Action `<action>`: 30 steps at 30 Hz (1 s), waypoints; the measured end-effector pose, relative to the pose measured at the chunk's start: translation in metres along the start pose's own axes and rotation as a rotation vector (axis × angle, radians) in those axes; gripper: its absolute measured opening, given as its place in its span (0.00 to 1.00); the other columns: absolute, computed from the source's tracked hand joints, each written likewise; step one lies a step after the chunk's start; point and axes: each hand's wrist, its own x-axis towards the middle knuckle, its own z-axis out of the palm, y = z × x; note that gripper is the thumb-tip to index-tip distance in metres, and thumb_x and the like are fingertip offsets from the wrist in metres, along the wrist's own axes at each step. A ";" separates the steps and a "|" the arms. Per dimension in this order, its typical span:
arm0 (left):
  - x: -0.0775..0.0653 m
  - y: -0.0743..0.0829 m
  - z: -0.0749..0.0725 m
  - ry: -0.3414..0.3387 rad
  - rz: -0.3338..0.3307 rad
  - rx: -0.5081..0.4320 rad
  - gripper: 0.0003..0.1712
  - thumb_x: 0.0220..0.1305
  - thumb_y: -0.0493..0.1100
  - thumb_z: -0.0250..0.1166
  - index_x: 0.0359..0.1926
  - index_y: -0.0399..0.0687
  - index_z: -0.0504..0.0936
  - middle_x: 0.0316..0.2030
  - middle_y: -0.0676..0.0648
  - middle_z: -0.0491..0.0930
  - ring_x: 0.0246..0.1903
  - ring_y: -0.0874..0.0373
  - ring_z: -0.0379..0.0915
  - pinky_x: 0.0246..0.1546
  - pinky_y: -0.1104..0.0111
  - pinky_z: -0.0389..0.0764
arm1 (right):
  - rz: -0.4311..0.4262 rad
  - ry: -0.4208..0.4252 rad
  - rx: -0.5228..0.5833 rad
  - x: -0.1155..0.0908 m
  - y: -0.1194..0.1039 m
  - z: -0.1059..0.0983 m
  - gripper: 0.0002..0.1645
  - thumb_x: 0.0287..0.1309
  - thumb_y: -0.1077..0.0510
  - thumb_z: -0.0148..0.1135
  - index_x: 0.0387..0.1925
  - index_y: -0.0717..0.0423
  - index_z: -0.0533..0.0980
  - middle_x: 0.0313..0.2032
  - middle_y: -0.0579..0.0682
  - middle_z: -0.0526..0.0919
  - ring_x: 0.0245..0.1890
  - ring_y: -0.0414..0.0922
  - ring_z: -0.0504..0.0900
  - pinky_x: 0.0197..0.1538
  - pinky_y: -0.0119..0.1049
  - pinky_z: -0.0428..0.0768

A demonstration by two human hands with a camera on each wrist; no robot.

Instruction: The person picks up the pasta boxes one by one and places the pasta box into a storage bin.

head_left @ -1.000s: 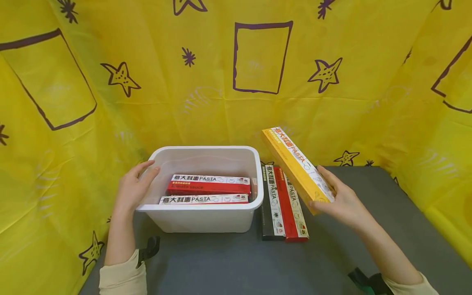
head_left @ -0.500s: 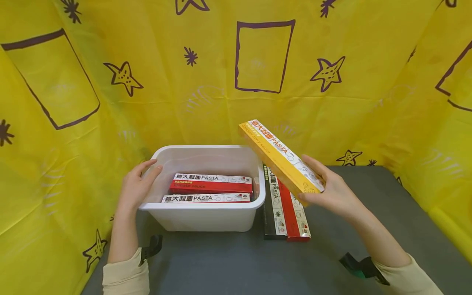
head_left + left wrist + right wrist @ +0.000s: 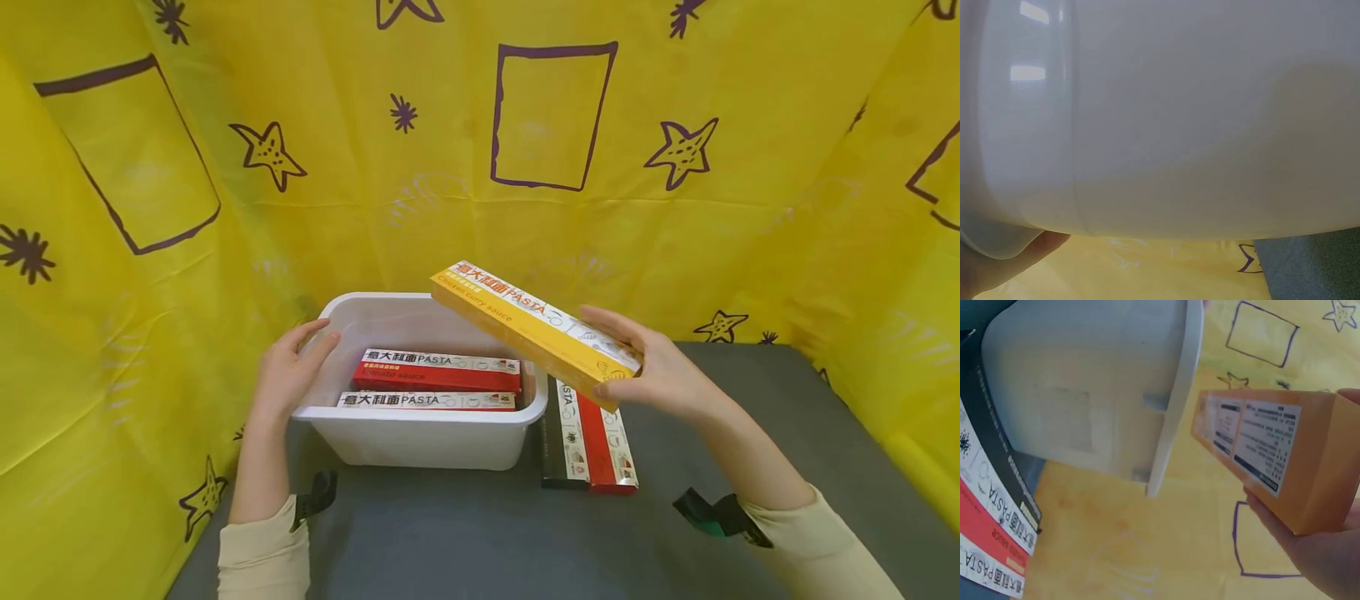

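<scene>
My right hand (image 3: pixel 652 367) grips one end of a yellow pasta box (image 3: pixel 517 321), labelled Chicken curry sauce. The box slants upward to the left, its far end over the white plastic bin (image 3: pixel 427 442). In the right wrist view the yellow box's printed underside (image 3: pixel 1266 437) shows beside the bin's outer wall (image 3: pixel 1085 381). My left hand (image 3: pixel 288 375) holds the bin's left rim. A finger (image 3: pixel 1029 253) shows under that rim in the left wrist view. Inside the bin lie two red-and-white pasta boxes, one at the back (image 3: pixel 438 377) and one at the front (image 3: pixel 427 401).
Right of the bin, a black pasta box (image 3: pixel 553 450) and a red pasta box (image 3: pixel 600 450) lie side by side on the dark grey table (image 3: pixel 465 542). A yellow patterned cloth (image 3: pixel 420 167) encloses the back and sides.
My right hand has carried the yellow pasta box leftward, from over the boxes on the table to over the bin's right side. The left hand keeps its place at the rim.
</scene>
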 end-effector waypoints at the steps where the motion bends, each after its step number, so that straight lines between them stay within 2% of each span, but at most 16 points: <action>1: 0.000 0.000 0.000 -0.001 0.001 -0.002 0.39 0.68 0.65 0.53 0.69 0.46 0.69 0.67 0.34 0.65 0.65 0.34 0.58 0.61 0.36 0.58 | -0.003 -0.014 0.012 0.001 -0.001 0.000 0.49 0.47 0.61 0.69 0.72 0.42 0.62 0.64 0.49 0.70 0.51 0.52 0.70 0.43 0.38 0.77; 12: 0.000 -0.002 0.001 0.013 0.022 0.012 0.38 0.68 0.64 0.55 0.68 0.44 0.70 0.67 0.33 0.65 0.66 0.34 0.58 0.62 0.37 0.58 | -0.049 -0.212 0.118 0.023 -0.009 -0.004 0.49 0.45 0.62 0.64 0.72 0.45 0.60 0.64 0.53 0.72 0.48 0.57 0.76 0.45 0.44 0.80; 20: 0.000 -0.001 0.001 -0.001 0.003 0.005 0.39 0.68 0.66 0.54 0.69 0.45 0.69 0.67 0.33 0.64 0.66 0.33 0.57 0.61 0.36 0.58 | -0.094 -0.362 0.094 0.043 -0.018 -0.001 0.49 0.44 0.58 0.64 0.71 0.45 0.59 0.57 0.54 0.77 0.49 0.54 0.78 0.49 0.51 0.78; 24: 0.001 -0.001 0.001 -0.002 0.004 0.004 0.39 0.68 0.65 0.53 0.69 0.45 0.69 0.67 0.33 0.64 0.65 0.33 0.57 0.61 0.35 0.58 | -0.098 -0.439 0.118 0.054 -0.020 0.001 0.51 0.43 0.59 0.64 0.72 0.47 0.57 0.58 0.55 0.76 0.49 0.55 0.79 0.49 0.51 0.79; 30: 0.000 0.000 0.001 -0.001 -0.009 -0.013 0.38 0.68 0.65 0.54 0.69 0.44 0.69 0.67 0.33 0.64 0.66 0.34 0.57 0.61 0.36 0.58 | -0.105 -0.532 0.069 0.068 -0.024 0.007 0.53 0.42 0.60 0.64 0.72 0.50 0.55 0.61 0.57 0.73 0.47 0.54 0.79 0.46 0.48 0.82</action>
